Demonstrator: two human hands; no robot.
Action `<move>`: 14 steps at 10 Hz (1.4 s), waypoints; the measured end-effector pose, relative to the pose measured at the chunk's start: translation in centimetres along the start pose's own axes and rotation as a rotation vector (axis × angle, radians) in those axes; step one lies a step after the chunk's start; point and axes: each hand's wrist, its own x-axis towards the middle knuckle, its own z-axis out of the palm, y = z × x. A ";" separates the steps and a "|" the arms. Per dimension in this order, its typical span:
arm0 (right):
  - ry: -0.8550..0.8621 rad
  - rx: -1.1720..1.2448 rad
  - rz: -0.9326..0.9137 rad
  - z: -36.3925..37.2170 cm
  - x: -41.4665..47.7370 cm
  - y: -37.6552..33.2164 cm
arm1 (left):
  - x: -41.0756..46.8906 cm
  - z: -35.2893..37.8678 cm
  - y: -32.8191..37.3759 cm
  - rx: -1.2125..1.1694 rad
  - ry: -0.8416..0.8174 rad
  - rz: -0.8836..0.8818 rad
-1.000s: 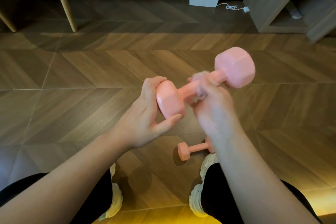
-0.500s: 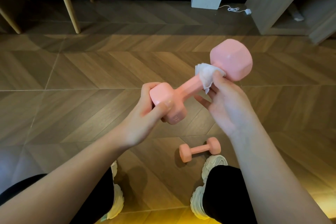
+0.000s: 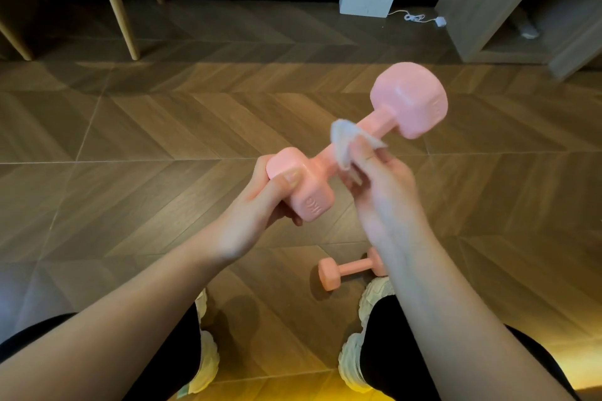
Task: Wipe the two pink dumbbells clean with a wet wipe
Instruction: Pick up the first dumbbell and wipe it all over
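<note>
- Dumbbell [image 3: 374, 127] was held tilted above the floor [image 3: 130, 146], left hand [image 3: 257, 215] clenched around its near head.
- Right hand [image 3: 387, 185] pinched a white wipe [image 3: 343, 143] against the handle.
- Second dumbbell [image 3: 345, 268] lay on the floor beside the right shoe [image 3: 374, 293].

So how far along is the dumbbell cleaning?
About midway, I'd guess. In hand: the left hand grips one end of a dumbbell while the right hand presses a wipe to its handle. A wet sheen near the held end suggests that part is wiped. Left: the second dumbbell lies on the floor by the shoe; I can't tell whether it's been cleaned.
</note>
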 end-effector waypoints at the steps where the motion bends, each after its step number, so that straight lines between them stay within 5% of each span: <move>1: 0.025 0.138 -0.016 -1.3 0.7 -1.4 | 0.8 -0.6 -0.7 0.001 -0.113 -0.047; 2: 0.026 0.149 0.027 -1.6 0.5 -1.0 | 1.1 -0.9 -1.1 -0.024 -0.191 -0.133; 4: -0.042 -0.088 0.125 0.8 -1.6 3.3 | 2.3 -2.2 -1.9 -0.174 -0.084 -0.144; 8: 0.073 0.207 0.110 -1.2 1.1 0.8 | -0.8 0.7 3.1 -0.006 -0.162 -0.141; 11: 0.010 0.010 0.186 0.8 -1.2 4.0 | -0.6 0.9 5.1 -0.128 -0.112 -0.362; 14: 0.099 -0.017 0.199 1.3 -0.9 3.9 | -0.8 0.5 4.3 0.391 0.066 -0.008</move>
